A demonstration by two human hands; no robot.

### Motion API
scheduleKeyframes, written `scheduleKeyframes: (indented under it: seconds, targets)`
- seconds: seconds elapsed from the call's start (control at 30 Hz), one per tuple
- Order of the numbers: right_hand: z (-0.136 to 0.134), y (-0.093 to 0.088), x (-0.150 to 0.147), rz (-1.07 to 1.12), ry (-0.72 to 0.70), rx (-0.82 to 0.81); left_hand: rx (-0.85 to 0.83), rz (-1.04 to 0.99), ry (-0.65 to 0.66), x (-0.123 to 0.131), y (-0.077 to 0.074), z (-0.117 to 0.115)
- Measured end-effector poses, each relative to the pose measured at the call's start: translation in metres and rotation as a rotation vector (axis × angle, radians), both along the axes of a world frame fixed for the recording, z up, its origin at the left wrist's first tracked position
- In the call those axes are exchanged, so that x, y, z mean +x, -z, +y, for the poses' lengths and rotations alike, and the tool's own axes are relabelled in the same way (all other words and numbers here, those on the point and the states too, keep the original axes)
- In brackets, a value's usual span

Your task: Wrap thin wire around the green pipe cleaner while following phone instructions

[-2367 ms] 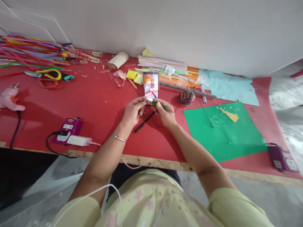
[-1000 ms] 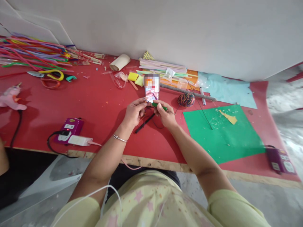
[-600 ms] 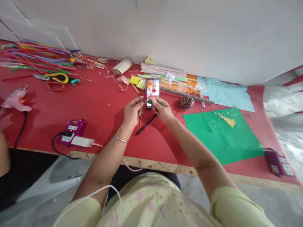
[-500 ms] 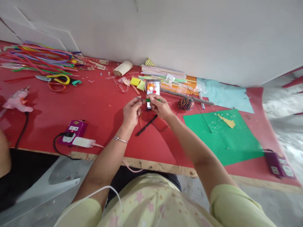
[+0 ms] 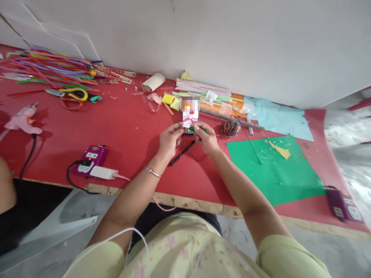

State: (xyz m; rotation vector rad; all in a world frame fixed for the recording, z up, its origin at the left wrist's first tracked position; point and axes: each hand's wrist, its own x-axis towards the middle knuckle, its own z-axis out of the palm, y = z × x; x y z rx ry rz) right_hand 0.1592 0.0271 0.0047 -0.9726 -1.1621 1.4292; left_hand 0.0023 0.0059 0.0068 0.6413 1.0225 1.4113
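Because the work sits between two sets of fingertips, a small slip could undo it. The right hand (image 5: 206, 139) is closed around a green handle (image 5: 191, 129), and the left hand (image 5: 169, 141) has thumb and finger pinched on what looks like thread (image 5: 180, 124); both are in front of the lower part of the phone (image 5: 190, 116), above the red table (image 5: 136, 154). If the left pinch loosens, the thread could slide free; if the right hand pushes too hard, the tip could prick the opposite fingers. The loose strand (image 5: 199, 160) below the right hand could catch on the black stick (image 5: 182, 153) and pull tight. A tug on the yarn ball (image 5: 230, 128) could roll it against the thin rod (image 5: 252, 146) that slants over the green sheet (image 5: 246, 173).

The tool's tip is too small to make out, and the fingers hide much of its handle. Whether the thread is looped there, I cannot tell. The phone's upper screen is blocked out in squares, and at the left edge another person's limb (image 5: 6, 189) is cut off.
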Motion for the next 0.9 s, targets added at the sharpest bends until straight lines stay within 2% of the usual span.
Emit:
scheduleKeyframes:
  seconds: [0.1,0.2,0.37,0.9]
  targets:
    - [-0.008,0.014,0.004,-0.002,0.076,-0.003,-0.034,-0.021,0.051,0.005,0.002,-0.003]
    - [-0.012,0.021,0.003,0.014,0.093,0.007,-0.032,-0.026,0.058,0.006,0.003,-0.004]
    - [-0.013,0.023,0.004,0.085,0.082,0.025,-0.044,-0.006,0.069,0.007,0.002,-0.003]
    - [-0.014,0.025,0.005,0.080,0.103,-0.040,-0.059,0.008,0.083,0.006,0.003,-0.002]
